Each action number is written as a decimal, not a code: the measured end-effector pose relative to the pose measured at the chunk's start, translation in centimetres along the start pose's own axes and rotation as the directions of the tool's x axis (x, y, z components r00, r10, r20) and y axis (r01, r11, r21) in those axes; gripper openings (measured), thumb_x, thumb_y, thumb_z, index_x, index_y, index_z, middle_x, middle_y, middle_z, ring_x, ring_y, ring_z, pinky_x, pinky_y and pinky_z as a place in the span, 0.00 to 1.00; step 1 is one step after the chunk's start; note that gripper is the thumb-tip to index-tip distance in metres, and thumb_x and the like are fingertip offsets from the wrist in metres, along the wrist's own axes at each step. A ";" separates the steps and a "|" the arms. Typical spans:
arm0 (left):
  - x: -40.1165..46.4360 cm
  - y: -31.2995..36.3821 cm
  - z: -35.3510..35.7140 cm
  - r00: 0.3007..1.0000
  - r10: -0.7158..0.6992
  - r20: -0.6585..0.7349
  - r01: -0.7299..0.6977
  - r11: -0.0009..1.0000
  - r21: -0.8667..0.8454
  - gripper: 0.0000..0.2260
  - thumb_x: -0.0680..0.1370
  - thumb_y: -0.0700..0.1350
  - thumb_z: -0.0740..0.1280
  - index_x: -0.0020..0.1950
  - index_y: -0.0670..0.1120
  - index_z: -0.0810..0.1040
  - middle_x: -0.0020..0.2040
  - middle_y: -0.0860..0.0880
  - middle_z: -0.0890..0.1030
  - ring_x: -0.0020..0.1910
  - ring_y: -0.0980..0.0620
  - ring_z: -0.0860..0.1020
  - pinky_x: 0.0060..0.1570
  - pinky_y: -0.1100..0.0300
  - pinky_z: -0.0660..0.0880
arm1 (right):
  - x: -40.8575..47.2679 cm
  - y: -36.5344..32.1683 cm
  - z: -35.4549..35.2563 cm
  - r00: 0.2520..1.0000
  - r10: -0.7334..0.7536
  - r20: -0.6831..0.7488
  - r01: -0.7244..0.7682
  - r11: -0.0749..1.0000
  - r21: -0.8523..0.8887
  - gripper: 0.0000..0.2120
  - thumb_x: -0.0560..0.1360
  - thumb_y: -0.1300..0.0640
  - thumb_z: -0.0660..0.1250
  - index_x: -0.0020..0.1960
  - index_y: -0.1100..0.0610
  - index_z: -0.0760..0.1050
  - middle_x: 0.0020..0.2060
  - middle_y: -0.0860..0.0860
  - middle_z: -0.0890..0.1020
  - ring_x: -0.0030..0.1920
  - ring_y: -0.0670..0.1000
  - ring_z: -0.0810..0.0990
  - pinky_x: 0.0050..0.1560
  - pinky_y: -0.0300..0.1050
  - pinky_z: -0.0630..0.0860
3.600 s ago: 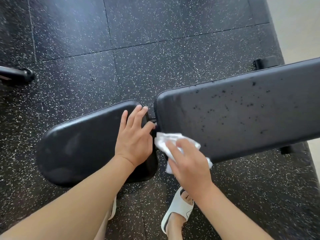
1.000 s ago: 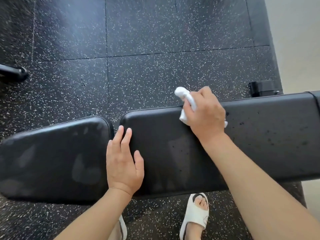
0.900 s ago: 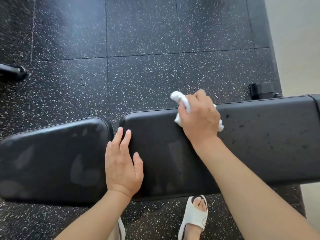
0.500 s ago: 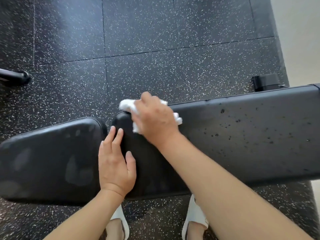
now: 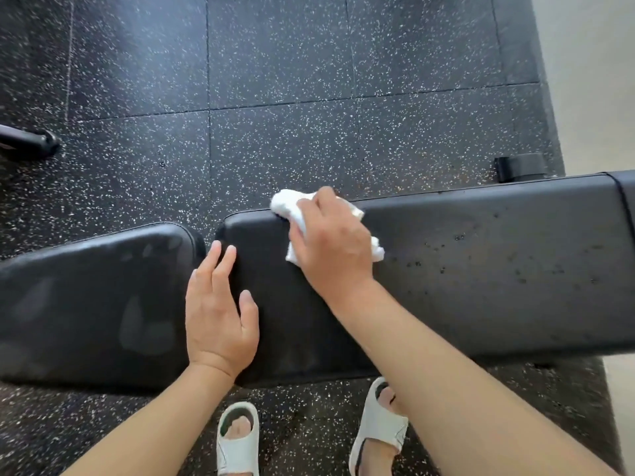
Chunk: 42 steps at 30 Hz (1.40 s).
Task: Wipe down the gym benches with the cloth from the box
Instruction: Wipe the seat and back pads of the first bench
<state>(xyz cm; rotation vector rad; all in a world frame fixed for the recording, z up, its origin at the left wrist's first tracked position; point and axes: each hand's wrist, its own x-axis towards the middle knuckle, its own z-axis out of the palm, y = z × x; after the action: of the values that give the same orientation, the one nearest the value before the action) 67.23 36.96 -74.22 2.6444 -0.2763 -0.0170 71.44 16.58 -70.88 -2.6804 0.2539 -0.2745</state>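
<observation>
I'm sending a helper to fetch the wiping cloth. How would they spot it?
Find the long black padded bench pad over the speckled rubber floor. At its far edge, near its left end, the right hand presses a crumpled white cloth, the only white thing on the black pads.

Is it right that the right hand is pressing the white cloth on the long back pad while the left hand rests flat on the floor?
Not quite. The head view shows the left hand resting flat on the bench, across the gap between the seat pad and the long back pad, not on the floor. The rest holds: the right hand presses the white cloth on the long back pad.
</observation>
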 end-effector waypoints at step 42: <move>-0.1 0.1 -1.4 0.999 -0.012 0.034 0.018 0.985 -0.174 0.27 0.81 0.47 0.61 0.80 0.43 0.69 0.81 0.41 0.67 0.80 0.42 0.65 0.80 0.45 0.58 | -12.5 -9.3 2.7 0.950 0.243 -0.195 -0.224 0.968 0.117 0.12 0.82 0.49 0.65 0.60 0.52 0.83 0.48 0.50 0.79 0.42 0.51 0.78 0.35 0.46 0.76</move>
<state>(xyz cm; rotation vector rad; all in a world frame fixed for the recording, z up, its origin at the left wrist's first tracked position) 67.17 37.53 -72.92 2.4738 -0.2543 -0.0860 61.23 28.65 -71.10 -2.4982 0.6029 -0.4805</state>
